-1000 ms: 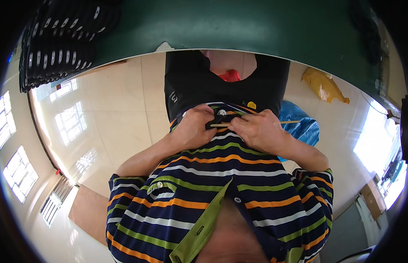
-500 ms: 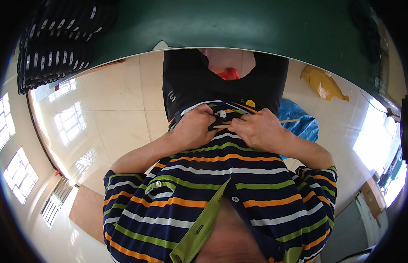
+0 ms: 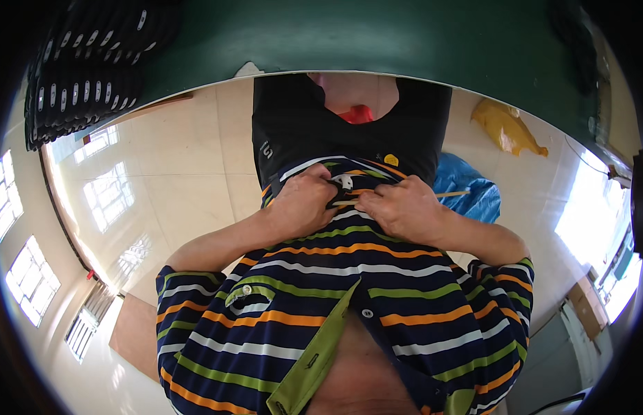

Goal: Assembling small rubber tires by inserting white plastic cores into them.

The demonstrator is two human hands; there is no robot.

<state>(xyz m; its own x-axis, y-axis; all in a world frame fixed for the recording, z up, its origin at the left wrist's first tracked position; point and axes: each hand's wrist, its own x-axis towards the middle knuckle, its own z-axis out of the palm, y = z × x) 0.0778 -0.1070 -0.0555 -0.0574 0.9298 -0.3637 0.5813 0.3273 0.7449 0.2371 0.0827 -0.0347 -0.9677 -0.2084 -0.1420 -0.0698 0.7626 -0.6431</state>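
Note:
In front of my belly, my left hand (image 3: 302, 202) is closed on a small black piece (image 3: 333, 191), mostly hidden by the fingers. A little white part (image 3: 346, 182) shows on it between the hands. My right hand (image 3: 403, 209) is closed in a pinch around a thin pale stick (image 3: 454, 194). One end of the stick points toward my left fingers and lies by the black piece; the other sticks out to the right past my wrist. Both hands are close together over my striped shirt (image 3: 356, 250).
A green-topped table (image 3: 377, 41) stands ahead, with stacked black pieces bearing pale labels (image 3: 79, 93) at its left. Black trousers (image 3: 283, 114) cover my legs. A blue plastic bag (image 3: 477, 197) and a yellow bag (image 3: 505, 128) lie on the tiled floor at right.
The view has shifted a little. My hands keep the same grips and have barely moved, with the stick's end still by the black piece.

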